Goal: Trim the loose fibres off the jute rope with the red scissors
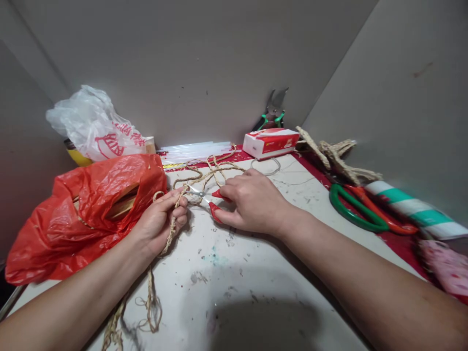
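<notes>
My left hand (161, 222) is closed around a braided straw rope (170, 234), pinching it near the fingertips. The rope runs down toward me along the stained white board (256, 292) and loops away behind the hands. My right hand (252, 202) grips small red-handled scissors (212, 202), whose metal blades point left at the rope just beside my left fingers.
A red plastic bag (84, 214) lies at the left, with a white printed bag (95, 126) behind it. At the back stand a red-white box (270, 142) and green-handled pliers (274, 112). Green and orange rings (360, 209), straw bundles (340, 158) and a striped roll (413, 209) lie at the right.
</notes>
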Available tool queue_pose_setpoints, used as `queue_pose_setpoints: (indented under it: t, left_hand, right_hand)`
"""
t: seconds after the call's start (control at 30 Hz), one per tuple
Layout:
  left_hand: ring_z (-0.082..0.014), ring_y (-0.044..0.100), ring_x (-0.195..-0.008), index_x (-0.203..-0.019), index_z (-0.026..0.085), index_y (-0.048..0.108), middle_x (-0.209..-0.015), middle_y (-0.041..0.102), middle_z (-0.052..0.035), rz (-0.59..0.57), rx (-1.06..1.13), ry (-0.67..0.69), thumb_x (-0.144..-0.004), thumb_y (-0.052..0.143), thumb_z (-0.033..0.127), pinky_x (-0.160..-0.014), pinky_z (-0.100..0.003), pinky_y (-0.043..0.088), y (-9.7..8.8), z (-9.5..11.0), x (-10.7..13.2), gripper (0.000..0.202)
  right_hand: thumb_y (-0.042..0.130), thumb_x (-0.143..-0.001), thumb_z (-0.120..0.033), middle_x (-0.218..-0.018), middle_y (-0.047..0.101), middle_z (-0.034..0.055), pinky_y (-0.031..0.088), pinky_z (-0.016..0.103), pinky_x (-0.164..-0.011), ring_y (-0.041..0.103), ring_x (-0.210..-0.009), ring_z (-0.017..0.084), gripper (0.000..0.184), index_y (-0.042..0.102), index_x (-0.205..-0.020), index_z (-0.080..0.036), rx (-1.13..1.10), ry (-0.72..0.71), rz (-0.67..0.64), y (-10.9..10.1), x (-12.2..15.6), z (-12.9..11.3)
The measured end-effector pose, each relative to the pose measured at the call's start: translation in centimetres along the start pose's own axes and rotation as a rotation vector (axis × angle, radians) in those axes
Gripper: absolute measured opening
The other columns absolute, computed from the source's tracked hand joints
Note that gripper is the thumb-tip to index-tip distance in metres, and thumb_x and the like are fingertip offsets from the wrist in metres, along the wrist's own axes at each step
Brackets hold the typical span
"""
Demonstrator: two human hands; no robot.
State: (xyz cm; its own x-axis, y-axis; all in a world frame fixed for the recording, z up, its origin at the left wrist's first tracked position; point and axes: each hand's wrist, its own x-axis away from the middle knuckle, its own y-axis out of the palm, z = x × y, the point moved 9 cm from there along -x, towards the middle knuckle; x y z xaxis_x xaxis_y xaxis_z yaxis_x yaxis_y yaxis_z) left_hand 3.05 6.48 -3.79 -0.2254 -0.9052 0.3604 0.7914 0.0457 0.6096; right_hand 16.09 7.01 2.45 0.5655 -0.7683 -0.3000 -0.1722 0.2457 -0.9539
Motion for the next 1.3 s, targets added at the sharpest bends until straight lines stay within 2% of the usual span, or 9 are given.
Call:
queue_pose_setpoints:
  t: [0.2, 0.53, 1.0, 1.3]
  left_hand:
    - [-0.001, 0.037, -0.04, -0.082, 0.013, 0.051, -0.062, 0.05, 0.0028, -0.013, 0.031, 0.011, -0.084, 0.049, 0.002, -0.038, -0.011, 0.033, 0.24, 0.16, 0.1, 0.01]
    - [-0.0026, 0.043, -0.043, -0.09, 0.016, 0.054, -0.069, 0.059, 0.0001, -0.027, -0.026, 0.053, -0.081, 0.058, 0.008, -0.041, -0.012, 0.038, 0.17, 0.06, 0.22, 0.013]
    - [-0.0033, 0.045, -0.043, -0.095, 0.016, 0.053, -0.068, 0.061, -0.001, -0.005, -0.05, 0.071, -0.085, 0.053, 0.009, -0.041, -0.012, 0.039, -0.22, 0.14, 0.14, 0.013]
    - [-0.0041, 0.045, -0.042, -0.093, 0.017, 0.053, -0.069, 0.063, -0.0009, -0.025, -0.113, 0.064, -0.08, 0.059, 0.01, -0.041, -0.014, 0.039, 0.1, -0.26, 0.35, 0.016]
  right_hand:
    - [0.046, -0.082, -0.049, -0.074, 0.068, 0.0084, 0.025, 0.036, -0.074, 0.056, -0.07, 0.02, 0.041, 0.07, -0.08, -0.016, 0.096, 0.016, 0.003, -0.11, -0.08, -0.28]
    - [0.044, -0.084, -0.048, -0.07, 0.069, 0.0088, 0.027, 0.037, -0.074, 0.056, -0.066, 0.02, 0.041, 0.07, -0.077, -0.016, 0.086, 0.027, -0.029, 0.15, -0.19, -0.43]
    - [0.048, -0.086, -0.041, -0.066, 0.067, 0.0049, 0.029, 0.034, -0.072, 0.053, -0.06, 0.016, 0.035, 0.068, -0.071, -0.017, 0.024, 0.007, -0.098, 0.44, -0.34, -0.57]
    - [0.046, -0.082, -0.047, -0.066, 0.067, 0.007, 0.03, 0.036, -0.073, 0.055, -0.063, 0.019, 0.04, 0.068, -0.071, -0.017, 0.041, 0.023, -0.021, 0.08, -0.13, -0.8]
